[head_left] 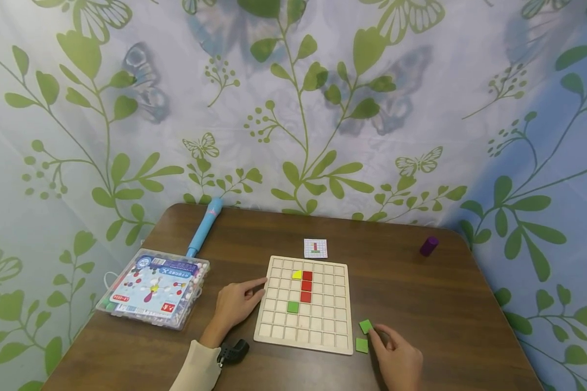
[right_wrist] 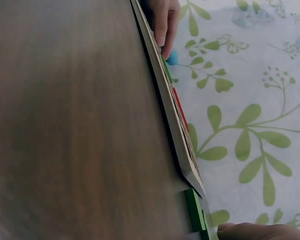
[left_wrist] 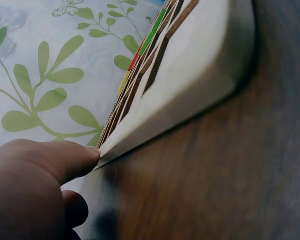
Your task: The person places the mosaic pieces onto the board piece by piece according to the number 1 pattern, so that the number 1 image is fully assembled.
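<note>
My left hand [head_left: 236,304] lies beside the pale wooden grid board [head_left: 323,320], its extended fingers touching the left edge. In the left wrist view, a fingertip [left_wrist: 94,151] presses against the board's side. Set in the grid are three red tiles [head_left: 306,285] in a column, a yellow piece [head_left: 297,275] beside the top one, and a green tile [head_left: 293,307] lower left. Right of the board, the fingertips of my right hand [head_left: 398,355] are at the corner of a loose, turned green tile [head_left: 366,326]. A second green tile [head_left: 362,345] lies just below it.
Behind the board lies a small pattern card [head_left: 315,248]. A clear plastic case [head_left: 151,288] with a printed label stands at left, a blue microphone-shaped object [head_left: 205,228] behind it. A purple cylinder [head_left: 429,246] is at the back right. Patterned cloth [head_left: 293,108] hangs behind the table.
</note>
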`<move>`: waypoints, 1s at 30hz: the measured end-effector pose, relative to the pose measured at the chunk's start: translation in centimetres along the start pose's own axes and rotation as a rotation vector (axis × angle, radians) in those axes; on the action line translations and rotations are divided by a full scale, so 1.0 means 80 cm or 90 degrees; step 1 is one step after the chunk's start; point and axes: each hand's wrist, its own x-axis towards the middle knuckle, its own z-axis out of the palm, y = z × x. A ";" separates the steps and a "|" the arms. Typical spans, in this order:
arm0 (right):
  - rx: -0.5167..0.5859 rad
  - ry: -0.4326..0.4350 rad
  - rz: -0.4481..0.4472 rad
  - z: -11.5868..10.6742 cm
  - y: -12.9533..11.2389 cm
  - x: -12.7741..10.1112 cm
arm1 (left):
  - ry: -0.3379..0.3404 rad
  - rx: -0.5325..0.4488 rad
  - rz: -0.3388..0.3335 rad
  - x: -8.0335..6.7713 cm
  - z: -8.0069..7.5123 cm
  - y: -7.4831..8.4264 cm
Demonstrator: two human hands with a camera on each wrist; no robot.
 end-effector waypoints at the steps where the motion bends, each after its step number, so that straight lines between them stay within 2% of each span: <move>1: 0.000 -0.006 0.004 -0.001 0.000 0.000 | 0.000 0.000 0.000 0.000 0.000 0.000; 9: -0.002 -0.029 -0.020 -0.003 0.002 0.001 | -0.002 -0.002 -0.003 0.000 0.001 -0.002; 17: -0.020 -0.076 -0.012 -0.009 -0.003 0.003 | -0.005 -0.001 -0.009 0.000 0.001 -0.003; 30: -0.044 -0.113 -0.015 -0.011 -0.003 0.004 | 0.003 0.006 -0.002 0.000 0.002 -0.003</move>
